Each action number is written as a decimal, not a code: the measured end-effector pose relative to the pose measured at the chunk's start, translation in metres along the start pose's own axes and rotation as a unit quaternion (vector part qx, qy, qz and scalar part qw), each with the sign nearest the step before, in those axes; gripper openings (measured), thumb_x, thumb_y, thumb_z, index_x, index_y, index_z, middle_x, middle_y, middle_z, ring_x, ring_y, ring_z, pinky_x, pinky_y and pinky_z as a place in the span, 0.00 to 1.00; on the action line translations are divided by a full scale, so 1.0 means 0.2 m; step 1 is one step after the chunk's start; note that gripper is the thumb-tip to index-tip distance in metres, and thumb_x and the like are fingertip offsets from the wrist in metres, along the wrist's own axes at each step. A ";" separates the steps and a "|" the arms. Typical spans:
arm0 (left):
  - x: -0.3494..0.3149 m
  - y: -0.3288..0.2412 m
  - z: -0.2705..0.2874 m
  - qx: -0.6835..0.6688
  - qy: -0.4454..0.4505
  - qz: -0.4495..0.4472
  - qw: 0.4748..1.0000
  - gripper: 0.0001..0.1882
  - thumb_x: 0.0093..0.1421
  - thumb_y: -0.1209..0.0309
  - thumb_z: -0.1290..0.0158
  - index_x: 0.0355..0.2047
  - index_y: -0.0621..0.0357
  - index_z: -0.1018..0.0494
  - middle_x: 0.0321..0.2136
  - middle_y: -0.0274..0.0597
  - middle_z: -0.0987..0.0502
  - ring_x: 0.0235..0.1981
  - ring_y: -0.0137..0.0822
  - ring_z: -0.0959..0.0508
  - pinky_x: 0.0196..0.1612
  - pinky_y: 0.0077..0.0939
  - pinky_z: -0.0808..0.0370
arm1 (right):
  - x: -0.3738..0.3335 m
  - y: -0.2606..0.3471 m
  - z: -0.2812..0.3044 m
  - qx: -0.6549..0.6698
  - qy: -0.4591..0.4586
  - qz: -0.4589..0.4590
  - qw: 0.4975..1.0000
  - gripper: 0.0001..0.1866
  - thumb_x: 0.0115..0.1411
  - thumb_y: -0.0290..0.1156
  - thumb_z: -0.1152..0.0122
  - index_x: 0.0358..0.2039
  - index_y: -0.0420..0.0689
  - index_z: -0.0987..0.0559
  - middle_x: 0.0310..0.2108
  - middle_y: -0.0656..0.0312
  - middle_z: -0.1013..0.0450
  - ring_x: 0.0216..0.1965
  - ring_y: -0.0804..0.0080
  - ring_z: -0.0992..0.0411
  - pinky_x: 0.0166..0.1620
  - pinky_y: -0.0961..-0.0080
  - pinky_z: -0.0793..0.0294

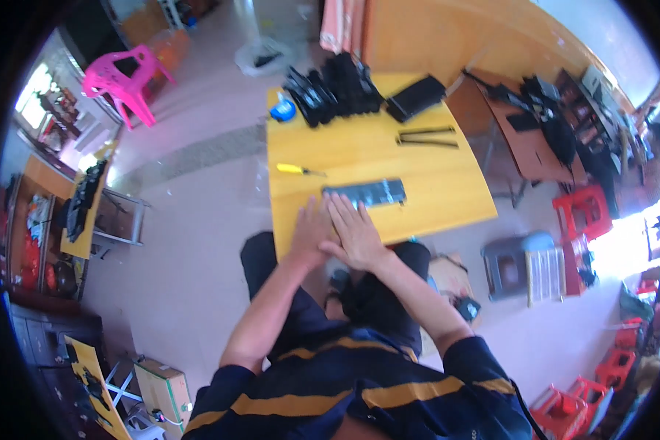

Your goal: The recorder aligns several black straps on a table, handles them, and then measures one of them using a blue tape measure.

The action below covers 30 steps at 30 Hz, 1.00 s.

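I judge I am at the settling step: both hands are laid flat near the near edge of the yellow surface (433, 183), just short of the long dark strip-shaped part (364, 193). My left hand (309, 233) lies palm down with fingers stretched out, its grip fully open and holding nothing. My right hand (356, 235) partly overlaps it, also spread flat; its fingertips (339, 202) reach to the strip's left end, touching or nearly so, I cannot tell which. The strip lies crosswise near the near edge, toward the middle. A yellow-handled screwdriver (296, 169) lies just beyond it toward the left edge. The next move, as I judge it, calls for closing fingers on the strip or reaching for the screwdriver.
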State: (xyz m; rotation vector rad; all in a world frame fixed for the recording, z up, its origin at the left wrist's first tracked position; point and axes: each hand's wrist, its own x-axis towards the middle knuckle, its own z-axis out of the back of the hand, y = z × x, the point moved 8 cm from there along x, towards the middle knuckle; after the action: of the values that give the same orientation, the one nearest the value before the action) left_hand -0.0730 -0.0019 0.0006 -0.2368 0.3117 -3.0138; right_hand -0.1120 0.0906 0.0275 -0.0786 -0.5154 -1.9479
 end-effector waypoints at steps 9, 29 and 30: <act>-0.05 -0.05 -0.02 -0.021 0.018 0.008 1.000 0.44 0.66 0.45 0.52 0.73 0.61 0.47 0.75 0.53 0.50 0.74 0.62 0.51 0.73 0.61 0.52 | -0.11 -0.24 -0.02 -0.023 0.075 -0.061 0.995 0.54 0.64 0.71 0.56 0.74 0.37 0.47 0.77 0.46 0.55 0.78 0.52 0.59 0.75 0.50 0.59; -0.07 -0.01 -0.04 -0.080 -0.010 0.008 0.997 0.47 0.62 0.49 0.48 0.74 0.63 0.50 0.74 0.56 0.48 0.74 0.62 0.51 0.73 0.58 0.53 | 0.00 -0.11 -0.09 0.014 0.047 -0.043 0.998 0.53 0.64 0.68 0.53 0.74 0.35 0.48 0.76 0.41 0.56 0.78 0.48 0.61 0.75 0.45 0.61; -0.06 -0.03 -0.05 -0.085 -0.002 0.004 0.996 0.47 0.62 0.49 0.48 0.74 0.63 0.50 0.74 0.56 0.48 0.74 0.62 0.51 0.73 0.58 0.53 | 0.00 -0.14 -0.17 0.014 0.083 -0.056 0.995 0.54 0.65 0.69 0.56 0.74 0.35 0.49 0.76 0.41 0.57 0.78 0.48 0.62 0.75 0.45 0.62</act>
State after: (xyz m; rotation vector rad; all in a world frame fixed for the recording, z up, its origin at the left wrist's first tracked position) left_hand -0.0631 0.0067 -0.0090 -0.2552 0.5682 -2.9801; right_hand -0.1303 0.0855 -0.0125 0.1330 -0.4453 -2.0348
